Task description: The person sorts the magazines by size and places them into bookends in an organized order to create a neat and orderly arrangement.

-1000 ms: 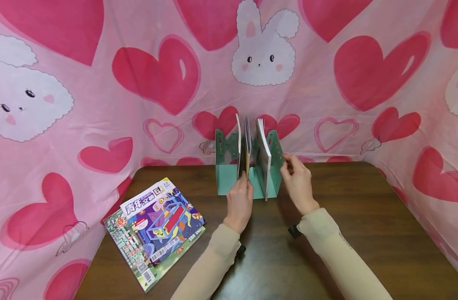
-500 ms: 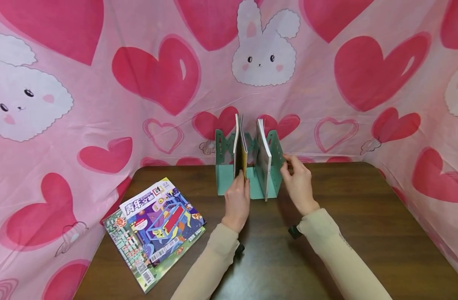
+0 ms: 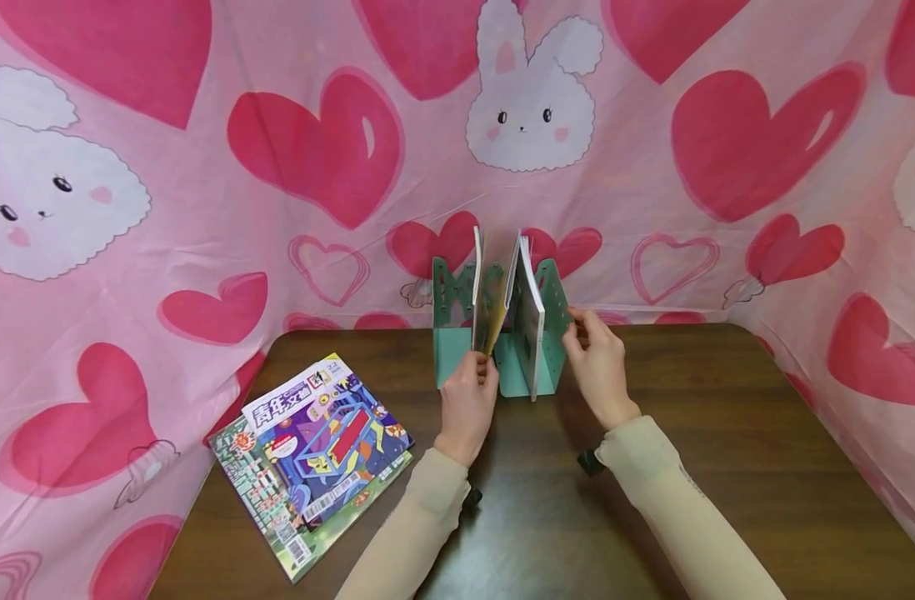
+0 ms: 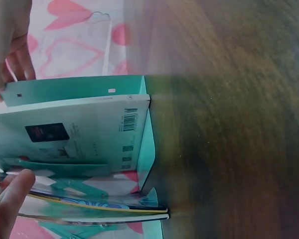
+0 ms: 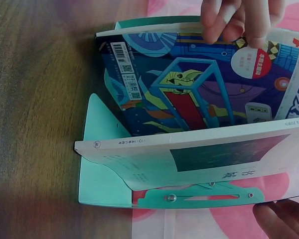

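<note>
Purple-and-blue magazine [image 5: 192,94]: stood in the green rack [image 5: 104,184], its near edge gripped by the left hand [image 3: 468,408]. White-backed book [image 5: 209,154]: stood to its right. Rack's right panel: pinched by the right hand [image 3: 598,371]. Two overlapping magazines [image 3: 315,467]: laid on the counter [image 3: 540,533], left of the rack.
</note>
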Available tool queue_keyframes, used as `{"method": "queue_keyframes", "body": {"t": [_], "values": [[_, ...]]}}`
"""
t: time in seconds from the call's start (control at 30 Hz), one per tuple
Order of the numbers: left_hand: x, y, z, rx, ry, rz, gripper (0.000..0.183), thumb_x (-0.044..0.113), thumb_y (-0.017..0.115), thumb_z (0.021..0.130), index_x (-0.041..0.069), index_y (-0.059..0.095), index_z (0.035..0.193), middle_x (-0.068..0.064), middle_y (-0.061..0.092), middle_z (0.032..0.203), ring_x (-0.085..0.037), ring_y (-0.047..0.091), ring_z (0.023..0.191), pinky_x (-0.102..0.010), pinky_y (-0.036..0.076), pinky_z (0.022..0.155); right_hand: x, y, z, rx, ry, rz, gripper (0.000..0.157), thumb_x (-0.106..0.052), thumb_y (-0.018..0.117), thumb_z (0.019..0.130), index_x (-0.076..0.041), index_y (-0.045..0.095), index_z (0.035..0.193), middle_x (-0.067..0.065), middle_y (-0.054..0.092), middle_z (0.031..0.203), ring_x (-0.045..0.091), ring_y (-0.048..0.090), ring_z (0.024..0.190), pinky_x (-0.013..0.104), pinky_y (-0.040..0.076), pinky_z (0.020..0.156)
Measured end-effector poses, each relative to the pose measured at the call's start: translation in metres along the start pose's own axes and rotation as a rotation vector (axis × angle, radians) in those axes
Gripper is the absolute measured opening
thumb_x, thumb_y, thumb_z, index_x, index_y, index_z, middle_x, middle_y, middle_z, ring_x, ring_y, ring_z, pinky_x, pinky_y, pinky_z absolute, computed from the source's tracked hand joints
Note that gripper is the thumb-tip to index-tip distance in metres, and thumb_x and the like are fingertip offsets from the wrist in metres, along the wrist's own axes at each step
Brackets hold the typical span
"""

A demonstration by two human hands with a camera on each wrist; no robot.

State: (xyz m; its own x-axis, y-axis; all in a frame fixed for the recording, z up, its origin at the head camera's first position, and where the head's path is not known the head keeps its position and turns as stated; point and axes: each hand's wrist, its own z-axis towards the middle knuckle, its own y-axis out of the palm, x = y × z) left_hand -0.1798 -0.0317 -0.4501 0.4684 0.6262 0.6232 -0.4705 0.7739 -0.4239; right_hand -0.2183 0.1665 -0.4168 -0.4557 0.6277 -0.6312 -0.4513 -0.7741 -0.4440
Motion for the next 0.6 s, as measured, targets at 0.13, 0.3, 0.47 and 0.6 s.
{"method": "queue_keyframes", "body": {"t": [0.13,0.3,0.47,0.6], "values": [[-0.0009,-0.0005,0.0000,0.004,-0.016,0.001,0.007,0.002,0.071,0.097,-0.003,0.067,0.093,-0.014,0.076,0.083,-0.018,0.074,0.068,-0.030,0.062,0.062,0.0000,-0.0001,-0.0006,-0.003,0.005,0.000,0.025,0.005,0.063,0.097,0.008,0.067,0.121,0.023,0.073,0.118,0.034,0.072,0.087,0.049,0.060,0.081],[-0.0012,-0.0032,0.0025,0.017,-0.022,0.000,0.010,0.005,0.069,0.098,-0.002,0.067,0.090,-0.013,0.076,0.081,-0.017,0.074,0.066,-0.029,0.061,0.060,-0.0006,-0.0002,-0.0001,0.000,-0.001,-0.002,0.024,0.004,0.063,0.098,0.007,0.068,0.120,0.023,0.073,0.118,0.035,0.072,0.088,0.049,0.060,0.082],[-0.0032,-0.0060,0.0044,0.023,-0.044,-0.017,0.010,0.006,0.069,0.099,-0.001,0.069,0.091,-0.012,0.077,0.081,-0.016,0.074,0.067,-0.029,0.061,0.061,-0.0009,-0.0002,0.0007,-0.006,-0.001,-0.002,0.023,0.004,0.063,0.098,0.007,0.067,0.120,0.023,0.073,0.119,0.036,0.072,0.089,0.049,0.061,0.083],[-0.0052,-0.0060,0.0031,0.016,-0.060,-0.039,0.011,0.006,0.068,0.100,-0.001,0.068,0.091,-0.012,0.076,0.080,-0.017,0.073,0.066,-0.028,0.061,0.060,-0.0013,-0.0003,-0.0002,-0.008,0.009,0.002,0.023,0.004,0.063,0.098,0.007,0.067,0.120,0.023,0.073,0.118,0.035,0.072,0.090,0.050,0.061,0.083]]}}
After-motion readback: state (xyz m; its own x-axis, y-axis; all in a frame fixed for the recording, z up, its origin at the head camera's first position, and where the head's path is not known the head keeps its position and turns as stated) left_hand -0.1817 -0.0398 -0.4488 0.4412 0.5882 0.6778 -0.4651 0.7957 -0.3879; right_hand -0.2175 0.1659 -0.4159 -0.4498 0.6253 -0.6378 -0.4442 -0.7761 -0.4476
